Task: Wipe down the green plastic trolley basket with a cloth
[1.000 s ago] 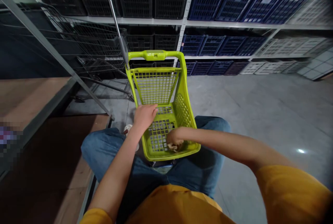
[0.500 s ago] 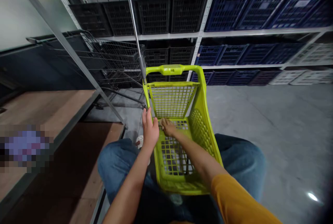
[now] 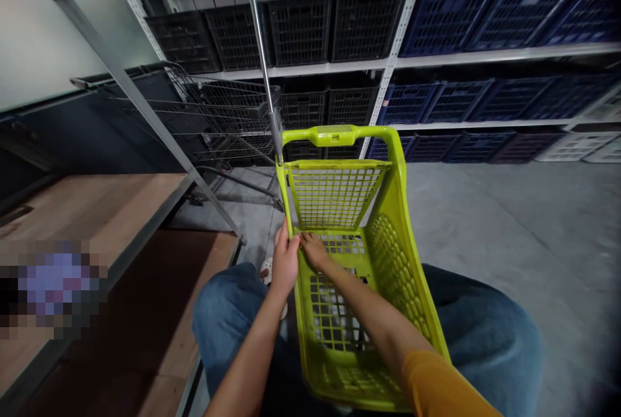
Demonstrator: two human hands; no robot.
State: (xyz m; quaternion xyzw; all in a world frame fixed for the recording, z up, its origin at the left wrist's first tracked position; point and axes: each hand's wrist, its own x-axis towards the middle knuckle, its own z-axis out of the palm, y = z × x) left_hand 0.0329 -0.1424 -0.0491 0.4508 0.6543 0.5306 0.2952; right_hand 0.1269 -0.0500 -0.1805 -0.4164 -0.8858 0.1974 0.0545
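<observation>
Between my knees stands a lime-green plastic shopping cart (image 3: 421,300) with lattice floor and walls and a handle bar across its far end. My left hand (image 3: 285,258) grips the left rim, thumb over the top edge and fingers down the outer side. Inside the basket, my right hand (image 3: 314,251) presses its bent fingers against the inner left wall, close to my left thumb. Whatever those right fingers hold, if anything, is hidden. A metal pole (image 3: 259,35) rises from the cart's far left corner.
Left of me is a wooden-decked shelf (image 3: 121,203) with a metal post and a blurred-out patch on it. A wire shopping cart (image 3: 228,113) stands beyond. White racks hold black crates (image 3: 298,29) and blue crates (image 3: 446,13). Grey floor (image 3: 485,210) lies to the right.
My left hand has gone from raised, spread fingers to gripping the cart's left rim. The pale scrap by my right fingers no longer shows. The view has shifted slightly.
</observation>
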